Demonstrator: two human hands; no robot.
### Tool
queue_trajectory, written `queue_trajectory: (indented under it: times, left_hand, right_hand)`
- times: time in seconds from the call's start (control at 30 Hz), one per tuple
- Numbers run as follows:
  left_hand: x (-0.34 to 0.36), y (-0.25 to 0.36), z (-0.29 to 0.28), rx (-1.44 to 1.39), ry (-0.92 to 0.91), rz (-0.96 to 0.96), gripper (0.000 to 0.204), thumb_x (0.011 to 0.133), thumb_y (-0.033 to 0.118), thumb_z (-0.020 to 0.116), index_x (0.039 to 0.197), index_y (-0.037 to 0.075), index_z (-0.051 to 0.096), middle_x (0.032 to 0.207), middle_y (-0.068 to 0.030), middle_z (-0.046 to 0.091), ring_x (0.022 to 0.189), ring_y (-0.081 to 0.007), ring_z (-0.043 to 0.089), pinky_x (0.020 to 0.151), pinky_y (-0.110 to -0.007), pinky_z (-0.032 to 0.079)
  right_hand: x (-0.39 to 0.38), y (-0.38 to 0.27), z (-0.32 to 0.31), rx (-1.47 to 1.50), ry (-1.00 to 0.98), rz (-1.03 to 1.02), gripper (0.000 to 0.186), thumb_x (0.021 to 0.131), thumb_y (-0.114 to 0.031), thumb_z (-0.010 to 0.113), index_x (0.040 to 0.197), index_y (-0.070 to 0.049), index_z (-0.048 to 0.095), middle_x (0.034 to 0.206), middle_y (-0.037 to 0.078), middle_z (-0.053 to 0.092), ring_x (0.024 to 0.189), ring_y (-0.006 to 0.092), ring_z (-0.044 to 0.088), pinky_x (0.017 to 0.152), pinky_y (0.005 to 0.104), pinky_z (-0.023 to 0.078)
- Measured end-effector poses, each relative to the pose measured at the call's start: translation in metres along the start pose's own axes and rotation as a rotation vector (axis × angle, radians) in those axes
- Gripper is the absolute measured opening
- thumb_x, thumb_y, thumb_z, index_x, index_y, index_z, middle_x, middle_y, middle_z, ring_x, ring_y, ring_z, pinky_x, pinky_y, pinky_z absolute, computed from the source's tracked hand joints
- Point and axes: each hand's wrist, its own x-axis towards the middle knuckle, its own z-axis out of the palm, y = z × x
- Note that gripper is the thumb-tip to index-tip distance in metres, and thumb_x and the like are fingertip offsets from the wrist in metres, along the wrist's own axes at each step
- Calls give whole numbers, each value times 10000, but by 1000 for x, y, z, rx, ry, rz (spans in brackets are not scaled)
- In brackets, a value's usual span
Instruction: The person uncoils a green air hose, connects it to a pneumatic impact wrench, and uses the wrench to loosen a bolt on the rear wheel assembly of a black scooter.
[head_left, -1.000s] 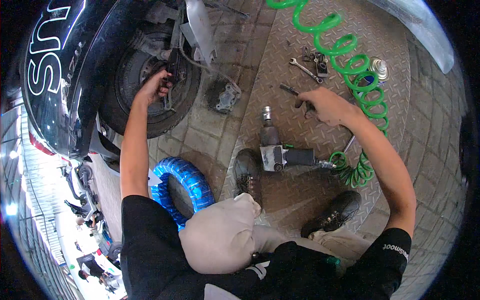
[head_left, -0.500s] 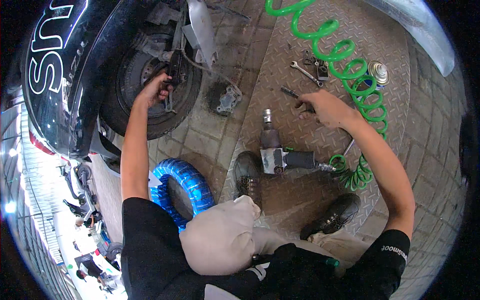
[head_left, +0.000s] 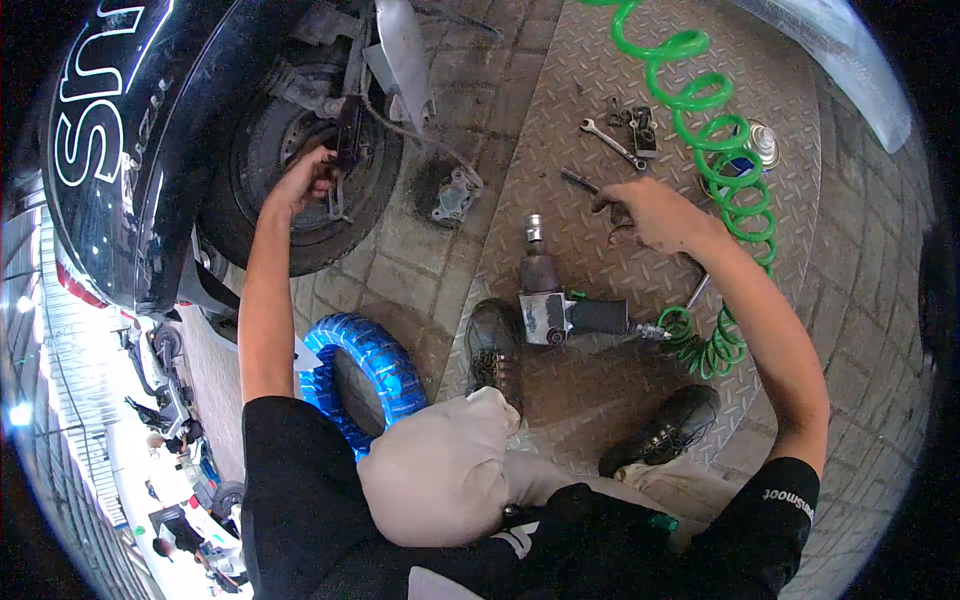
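My left hand point(head_left: 303, 184) is at the scooter's wheel point(head_left: 290, 250), its fingers curled against a black elongated part point(head_left: 348, 130) in front of the hub. Its fingertips are partly hidden there. Over the metal floor plate point(head_left: 570, 90), my right hand point(head_left: 655, 213) has its fingers apart beside the near end of a short dark rod-like tool point(head_left: 579, 180). The tool seems to rest on the plate. Nearer to me lies an impact wrench point(head_left: 545, 318) with a socket, joined to a coiled green air hose point(head_left: 700, 100). A combination spanner point(head_left: 612, 143) lies beyond my right hand.
Small metal parts point(head_left: 640, 130) lie beside the spanner, and a can point(head_left: 762, 145) stands behind the hose coils. A dirty metal component point(head_left: 457, 196) sits on the paving by the wheel. A blue-wrapped tyre point(head_left: 380, 365) leans near my knee. The black scooter body point(head_left: 160, 200) fills the left.
My right hand has drawn slightly right from the dark tool, and its fingers have spread. The hose coils have swung right. My left hand has shifted slightly at the wheel, exposing more of the black part.
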Motion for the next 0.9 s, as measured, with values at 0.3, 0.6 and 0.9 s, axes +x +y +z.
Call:
queue_trajectory:
  times: [0.3,0.6,0.9]
  left_hand:
    - [-51,-57,58,378,525,678,475,876,425,473,721,-7,596,643,-55,573,543,-97,497,478,-257,384]
    - [-75,-125,133,6,10,351,398,766,130,663,1084,16,453,1012,-89,558,872,-146,538,752,-254,437]
    - [-88,-150,183,156,-307,117,443,799,293,629,1106,13,476,1023,-74,563,913,-151,531,821,-282,405]
  right_hand:
    - [2,0,-2,-30,-52,27,447,684,45,496,1114,-70,539,959,229,585,922,367,563,794,417,454]
    - [-4,13,7,-46,97,22,317,748,-171,627,1026,-33,565,837,178,614,798,332,591,705,401,454]
    - [-7,25,8,-140,199,-134,398,688,-112,679,1052,-25,543,811,174,601,819,331,579,741,417,442]
